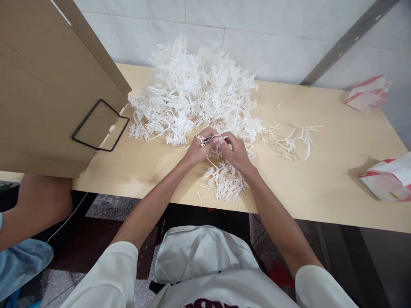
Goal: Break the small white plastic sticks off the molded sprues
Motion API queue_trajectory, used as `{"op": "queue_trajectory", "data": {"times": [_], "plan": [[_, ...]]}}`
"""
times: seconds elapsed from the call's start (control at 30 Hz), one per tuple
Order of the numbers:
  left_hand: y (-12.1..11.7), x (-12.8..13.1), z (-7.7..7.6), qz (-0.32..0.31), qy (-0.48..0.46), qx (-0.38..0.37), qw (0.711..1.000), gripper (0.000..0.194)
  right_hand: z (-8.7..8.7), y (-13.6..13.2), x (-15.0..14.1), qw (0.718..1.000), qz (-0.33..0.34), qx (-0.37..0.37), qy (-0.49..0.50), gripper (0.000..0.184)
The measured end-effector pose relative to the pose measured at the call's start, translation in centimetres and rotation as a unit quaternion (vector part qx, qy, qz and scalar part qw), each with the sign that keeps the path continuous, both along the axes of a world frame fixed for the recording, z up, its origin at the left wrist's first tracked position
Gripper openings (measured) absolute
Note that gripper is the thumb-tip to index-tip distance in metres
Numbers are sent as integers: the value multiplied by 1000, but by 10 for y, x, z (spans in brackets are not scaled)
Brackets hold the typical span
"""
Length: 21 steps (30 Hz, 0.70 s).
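Note:
Both hands meet at the front of a large heap of white plastic branch pieces [192,90] on the table. My left hand [204,147] is closed, its thumb and fingers pinching a small white branched sprig [201,139]. My right hand [233,149] is closed as well, fingertips against the left ones, gripping the same sprig at its right end. Part of the sprig is hidden between the fingers. Just below the hands lies another white branch with dense needle-like tips [226,182]. A few loose bits [200,196] rest beside it.
A tall cardboard sheet [58,94] stands at left, with a black wire frame [101,125] against it. Bare white stems [293,139] lie right of the heap. Two red-and-white paper bags [369,94] [388,179] stand far right. Another person's arm [41,201] shows at left.

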State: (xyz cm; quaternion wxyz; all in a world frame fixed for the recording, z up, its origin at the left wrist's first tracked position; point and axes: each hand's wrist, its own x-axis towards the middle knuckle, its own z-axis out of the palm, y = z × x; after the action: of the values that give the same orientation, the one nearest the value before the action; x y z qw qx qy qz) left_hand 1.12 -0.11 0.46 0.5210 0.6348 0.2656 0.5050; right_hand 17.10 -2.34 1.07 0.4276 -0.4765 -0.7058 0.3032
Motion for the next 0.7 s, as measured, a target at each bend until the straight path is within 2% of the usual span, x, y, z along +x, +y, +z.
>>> {"op": "queue_trajectory", "data": {"times": [0.1, 0.17, 0.33, 0.5, 0.7], "plan": [[1, -1, 1, 32, 32, 51, 998, 36, 0, 0, 2, 999, 12, 10, -28, 29], [1, 0, -2, 17, 9, 28, 999, 36, 1, 0, 2, 999, 24, 16, -28, 31], [-1, 4, -7, -30, -60, -40, 997, 35, 0, 0, -2, 998, 36, -2, 44, 28], [-4, 5, -5, -25, -63, -70, 995, 39, -1, -1, -7, 995, 11, -29, 90, 22], [-5, 3, -3, -60, -77, -104, 990, 44, 6, -5, -9, 989, 16, -66, 132, 15]]}}
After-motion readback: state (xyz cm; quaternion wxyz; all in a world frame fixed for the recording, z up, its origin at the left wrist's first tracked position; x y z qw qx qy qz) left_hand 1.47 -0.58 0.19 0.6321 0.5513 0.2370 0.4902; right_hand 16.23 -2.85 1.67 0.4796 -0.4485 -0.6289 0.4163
